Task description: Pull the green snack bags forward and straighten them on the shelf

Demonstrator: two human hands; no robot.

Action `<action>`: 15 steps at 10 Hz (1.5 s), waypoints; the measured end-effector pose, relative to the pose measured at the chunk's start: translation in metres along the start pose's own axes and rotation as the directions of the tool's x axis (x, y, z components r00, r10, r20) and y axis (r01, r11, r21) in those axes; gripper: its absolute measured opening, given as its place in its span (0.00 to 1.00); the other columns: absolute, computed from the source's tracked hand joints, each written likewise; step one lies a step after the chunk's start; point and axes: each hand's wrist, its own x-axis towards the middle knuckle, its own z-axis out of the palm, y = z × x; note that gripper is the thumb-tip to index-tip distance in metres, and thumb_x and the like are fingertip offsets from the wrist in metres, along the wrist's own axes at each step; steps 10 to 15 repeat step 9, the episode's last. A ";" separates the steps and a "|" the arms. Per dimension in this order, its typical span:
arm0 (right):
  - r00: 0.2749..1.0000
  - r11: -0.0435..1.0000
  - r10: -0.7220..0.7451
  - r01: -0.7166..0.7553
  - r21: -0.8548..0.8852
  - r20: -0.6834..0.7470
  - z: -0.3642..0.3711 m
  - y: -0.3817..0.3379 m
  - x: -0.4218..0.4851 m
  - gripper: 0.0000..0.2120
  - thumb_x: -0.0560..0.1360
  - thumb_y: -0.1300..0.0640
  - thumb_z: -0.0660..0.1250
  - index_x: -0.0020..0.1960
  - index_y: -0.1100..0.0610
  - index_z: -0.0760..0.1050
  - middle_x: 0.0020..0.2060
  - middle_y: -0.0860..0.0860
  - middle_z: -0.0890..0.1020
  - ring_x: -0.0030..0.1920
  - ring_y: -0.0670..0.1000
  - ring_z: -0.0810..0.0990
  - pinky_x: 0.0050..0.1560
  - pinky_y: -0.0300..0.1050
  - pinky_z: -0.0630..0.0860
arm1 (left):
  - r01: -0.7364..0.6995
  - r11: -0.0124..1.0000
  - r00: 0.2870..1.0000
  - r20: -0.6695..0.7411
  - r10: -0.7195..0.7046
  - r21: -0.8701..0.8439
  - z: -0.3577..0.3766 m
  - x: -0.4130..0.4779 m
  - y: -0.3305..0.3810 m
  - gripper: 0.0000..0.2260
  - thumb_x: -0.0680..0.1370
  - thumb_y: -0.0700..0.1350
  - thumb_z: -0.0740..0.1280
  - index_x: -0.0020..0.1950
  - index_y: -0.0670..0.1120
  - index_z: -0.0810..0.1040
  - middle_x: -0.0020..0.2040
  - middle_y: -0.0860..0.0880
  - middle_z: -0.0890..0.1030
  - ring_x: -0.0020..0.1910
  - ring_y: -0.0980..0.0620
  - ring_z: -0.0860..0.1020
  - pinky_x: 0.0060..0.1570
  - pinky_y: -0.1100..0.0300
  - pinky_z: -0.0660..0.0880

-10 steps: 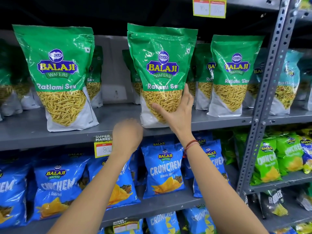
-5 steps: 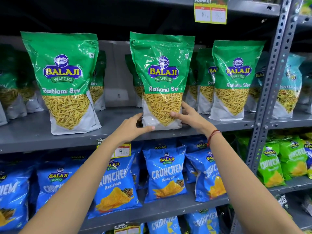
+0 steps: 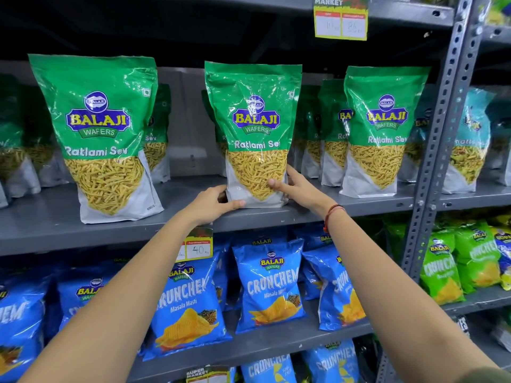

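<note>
On the gray shelf point(image 3: 177, 225), the middle green bag point(image 3: 253, 128) stands up straight near the front edge. Your left hand point(image 3: 213, 203) grips its bottom left corner. Your right hand point(image 3: 298, 186) holds its lower right side, thumb on the front. Two more green bags point(image 3: 96, 128) stand on either side of it.

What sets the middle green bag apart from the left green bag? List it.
The middle bag is gripped low down by the left hand and right hand; the left bag stands untouched. The middle bag stands upright, while the left bag tilts, its base skewed right. The left bag sits closer to the shelf edge. Both are green Balaji Ratlami Sev pouches.
</note>
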 end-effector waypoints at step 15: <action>0.648 0.921 -0.359 0.362 -0.143 -0.672 0.002 -0.078 -0.073 0.18 0.69 0.51 0.75 0.55 0.58 0.78 0.43 0.48 0.83 0.40 0.35 0.80 0.42 0.26 0.73 | -0.045 0.904 0.845 -0.466 0.262 0.426 -0.040 -0.028 0.002 0.23 0.78 0.53 0.61 0.69 0.41 0.68 0.66 0.41 0.75 0.65 0.43 0.71 0.60 0.48 0.71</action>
